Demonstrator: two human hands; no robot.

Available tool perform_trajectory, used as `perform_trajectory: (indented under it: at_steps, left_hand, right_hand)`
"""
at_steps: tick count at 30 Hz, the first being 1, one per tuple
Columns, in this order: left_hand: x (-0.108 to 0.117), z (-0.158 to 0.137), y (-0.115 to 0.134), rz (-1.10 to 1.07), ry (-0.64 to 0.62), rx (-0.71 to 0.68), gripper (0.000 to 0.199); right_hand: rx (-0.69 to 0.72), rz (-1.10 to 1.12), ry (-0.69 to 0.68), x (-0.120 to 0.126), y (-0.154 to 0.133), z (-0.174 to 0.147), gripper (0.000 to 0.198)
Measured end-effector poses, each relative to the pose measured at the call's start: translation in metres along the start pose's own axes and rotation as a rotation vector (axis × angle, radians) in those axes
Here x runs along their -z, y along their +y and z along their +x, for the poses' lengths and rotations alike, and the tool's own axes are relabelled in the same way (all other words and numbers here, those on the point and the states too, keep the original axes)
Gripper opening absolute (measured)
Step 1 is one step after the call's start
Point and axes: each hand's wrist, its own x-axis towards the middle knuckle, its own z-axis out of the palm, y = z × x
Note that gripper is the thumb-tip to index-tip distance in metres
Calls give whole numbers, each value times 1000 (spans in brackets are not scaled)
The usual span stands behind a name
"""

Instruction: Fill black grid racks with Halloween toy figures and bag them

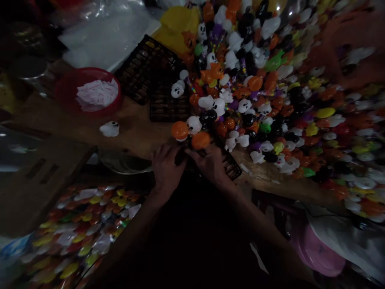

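Note:
My left hand [169,163] is at the front edge of the table, fingers curled around something small and dark that I cannot make out. Close beside it, my right hand [211,163] has its thumb and fingers bent inward toward the same spot. A blurred orange toy [200,140] shows just above the right fingers; whether they touch it is unclear. Right behind the hands sit an orange-topped toy [179,130] and a white ghost figure [194,125]. A black slotted tray [232,166] sticks out past my right hand.
A big heap of small Halloween figures [246,106] covers the table's right side. Black trays [170,110] and a red bowl [117,98] of white packets stand left of it. One ghost figure [110,129] lies apart. Bagged colourful toys [78,237] are below left, a pink stool [319,253] below right.

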Motion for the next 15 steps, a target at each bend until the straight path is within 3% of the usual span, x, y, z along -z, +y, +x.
perform_trajectory:
  at_steps: [4,11,15]
  left_hand:
    - [3,-3,-5,-31,10,-75,25]
    - [9,-2,7,-20,-54,8,27]
    - [13,-1,12,-51,-73,55,26]
  right_hand:
    - [103,-203,-45,3,-1,-7,20]
    - [-47,-10,-97,10,2,-7,22]
    - [-99,-28,-84,5,-1,-6,19]
